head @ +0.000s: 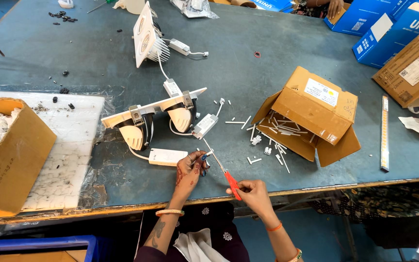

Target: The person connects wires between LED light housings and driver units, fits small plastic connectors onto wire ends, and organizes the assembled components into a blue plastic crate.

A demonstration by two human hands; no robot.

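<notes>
My left hand (190, 169) pinches the end of a thin white wire (206, 155) near the table's front edge. My right hand (251, 192) grips red-handled scissors (229, 179), whose blades reach up to the wire end at my left fingertips. Just behind stands a white twin downlight fixture (152, 114) face down, with two round lamp heads. A white driver box (167, 156) lies in front of it and a smaller white connector box (204, 126) to its right.
An open cardboard box (316, 109) on its side spills several white tubes and connectors. A second square downlight (145, 40) stands further back. At the left are a white foam sheet (69, 145) and a carton of white parts (6, 155). Blue and brown cartons (394, 34) sit far right.
</notes>
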